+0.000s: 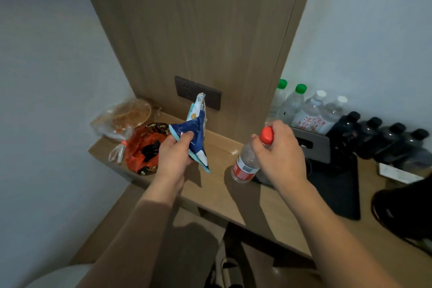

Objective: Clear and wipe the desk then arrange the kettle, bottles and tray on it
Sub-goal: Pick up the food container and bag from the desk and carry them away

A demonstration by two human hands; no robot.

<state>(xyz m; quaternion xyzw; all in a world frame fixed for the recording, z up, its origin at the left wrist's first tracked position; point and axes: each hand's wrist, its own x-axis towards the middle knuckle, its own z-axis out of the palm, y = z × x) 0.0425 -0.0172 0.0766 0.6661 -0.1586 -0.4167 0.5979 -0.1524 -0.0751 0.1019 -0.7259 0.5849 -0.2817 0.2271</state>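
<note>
While the left hand (174,155) was raised above the wooden desk (217,184), its fingers and thumb were curled around a crumpled blue snack wrapper (197,134), which stood up from the fist and did not touch the desk surface. The right hand (280,149) gripped the neck of a clear plastic bottle (246,163), just under its red cap (267,135); the bottle was tilted, with its base towards the desk, and I could not tell if the base touched the wood. On the left end of the desk lay a red plastic bag (140,147) with dark pieces in it, and behind it a clear bag holding a round container with orange stains (126,116). A dark socket panel (197,92) was fixed on the wooden wall panel (198,30) behind the desk. At the right, along the white wall, stood a row of clear water bottles (304,110), two with green caps and two with white caps, and beside them four black bottles (383,140). In front of these bottles a black tray (336,192) lay on the desk, with a grey holder (313,145) standing at its far edge. A dark rounded object (402,208) was at the right border, too dark to identify.
</note>
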